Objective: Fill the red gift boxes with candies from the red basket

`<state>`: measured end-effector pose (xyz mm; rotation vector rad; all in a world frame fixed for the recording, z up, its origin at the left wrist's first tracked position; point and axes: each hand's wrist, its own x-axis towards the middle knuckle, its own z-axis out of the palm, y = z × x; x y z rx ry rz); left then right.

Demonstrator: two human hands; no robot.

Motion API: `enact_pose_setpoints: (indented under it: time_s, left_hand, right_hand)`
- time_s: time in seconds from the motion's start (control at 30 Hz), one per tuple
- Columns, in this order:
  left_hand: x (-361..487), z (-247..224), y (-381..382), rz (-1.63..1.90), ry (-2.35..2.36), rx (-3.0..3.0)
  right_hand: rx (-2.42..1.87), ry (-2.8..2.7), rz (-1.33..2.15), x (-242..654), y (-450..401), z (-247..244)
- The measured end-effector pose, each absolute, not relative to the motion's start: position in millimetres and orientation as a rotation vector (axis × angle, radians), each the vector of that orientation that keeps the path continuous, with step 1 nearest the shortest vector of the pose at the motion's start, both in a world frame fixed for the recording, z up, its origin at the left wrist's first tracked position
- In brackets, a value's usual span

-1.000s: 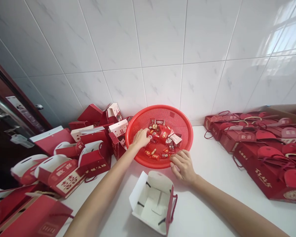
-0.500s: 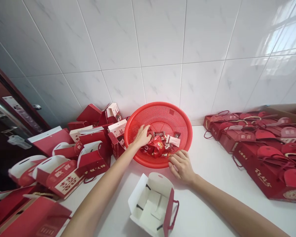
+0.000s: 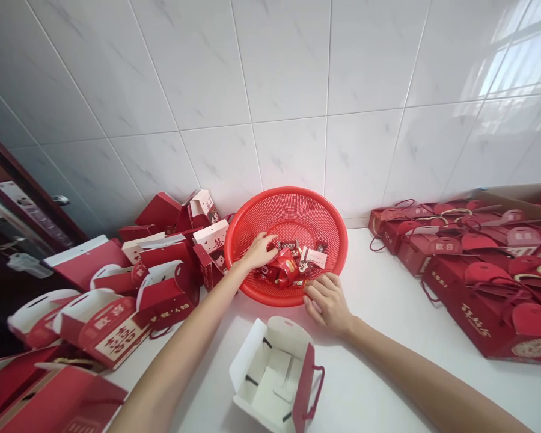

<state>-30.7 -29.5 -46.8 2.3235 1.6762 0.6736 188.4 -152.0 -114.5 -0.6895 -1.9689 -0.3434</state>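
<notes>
A red plastic basket (image 3: 288, 196) with mesh sides stands against the wall, wrapped sweets (image 3: 285, 264) lying in its bottom. Inside it on the left, my left hand (image 3: 260, 249) has its thumb and fingers apart beside the sweets, holding nothing that shows. My right hand (image 3: 328, 300) rests at the basket's front right rim with its fingers curled; what they hold, if anything, is hidden. Nearer to me, between my forearms, an open carton (image 3: 277, 373) with a white inside and a dark red cord handle shows a bare bottom.
Several open red gift boxes (image 3: 169, 294) crowd the left side. On the right stand rows of closed red boxes (image 3: 469, 300) with cord handles. A tiled wall (image 3: 288, 66) rises behind, and a dark door (image 3: 9, 240) is at the far left.
The whole view has shifted slightly, with things sitting a little further left. My left hand has moved slightly over the sweets; my right hand stays at the basket's rim.
</notes>
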Motion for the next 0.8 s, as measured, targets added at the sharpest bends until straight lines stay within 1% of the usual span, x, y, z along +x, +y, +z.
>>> enact_pose_setpoints:
  time_s: [0.27,0.47,0.8]
  left_hand:
    - [-11.3,-40.5,-42.0,0.601,1.413,2.368]
    - [-5.1,-40.8,-43.0,0.577,1.314,2.386]
    - [-7.8,-41.2,-43.8,0.736,1.220,2.239]
  right_hand:
    - [-0.697,-1.961,-0.328,189.5,-150.4,-115.1]
    - [-0.726,-1.973,-0.317,190.5,-149.9,-116.7]
    - [-0.732,-1.986,-0.330,191.5,-149.6,-117.1]
